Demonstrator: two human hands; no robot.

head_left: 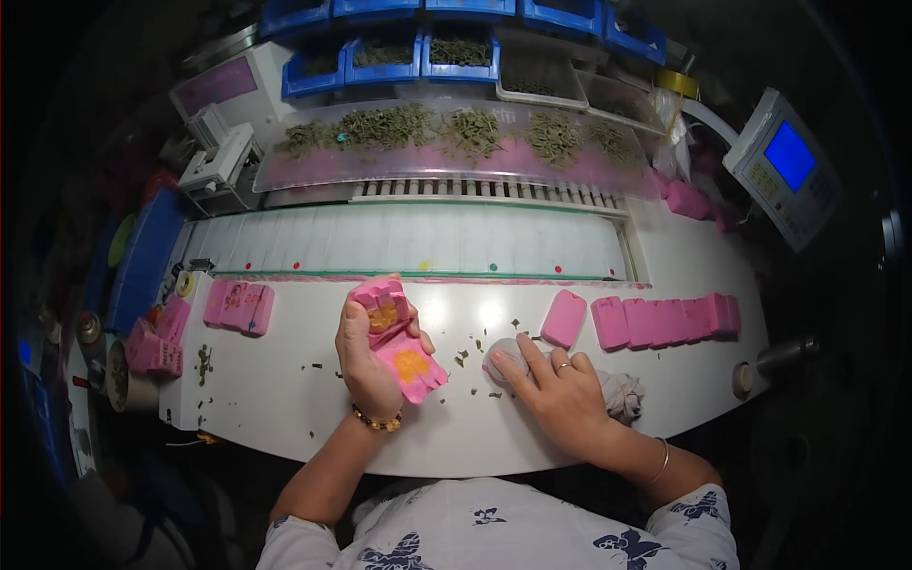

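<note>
At left lie pink packets (237,306). The left hand (369,366) cradles a creased pink wrapper (418,375) (yellow print showing) over the surface (313,408), fingers curled round its edges, probably for support. The right hand (565,399), fingers somewhat spread, rests on crumpled grey cloth (623,394), perhaps steadying it.

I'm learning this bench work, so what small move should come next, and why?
Probably slide the right hand a little left, sweeping what looks like a grey cloth over the leaf crumbs: that hand rests on the cloth, the crumbs lie loose beside it on the white table, and the left hand holds a pink wrapper.
</note>
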